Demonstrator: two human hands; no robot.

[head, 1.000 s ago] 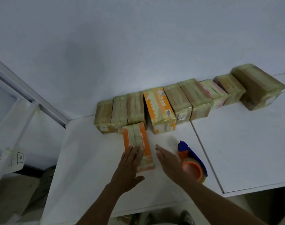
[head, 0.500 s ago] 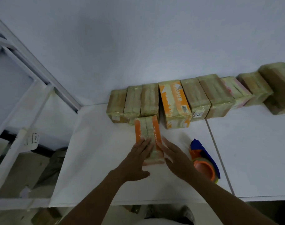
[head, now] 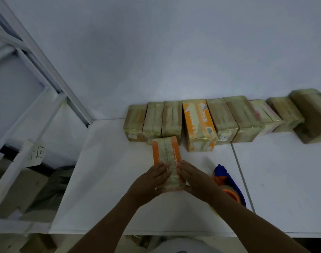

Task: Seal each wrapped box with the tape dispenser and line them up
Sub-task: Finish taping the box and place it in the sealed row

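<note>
Fingers (head: pixel 161 168) of the left hand (head: pixel 150 182) and right hand (head: pixel 196 180) are laid straight against either side of the orange-edged wrapped box (head: pixel 166 154), unclenched. The tape dispenser (head: pixel 227 181) is seen just right of them; beyond them the row of wrapped boxes (head: pixel 199 123) is lined up.

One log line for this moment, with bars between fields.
left hand: on orange box | right hand: on orange box | tape dispenser: on table | row of boxes: along wall

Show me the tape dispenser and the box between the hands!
tape dispenser (head: pixel 223 171): head view, on its blue part.
box (head: pixel 165 151): head view, on the middle of its top face.
</note>
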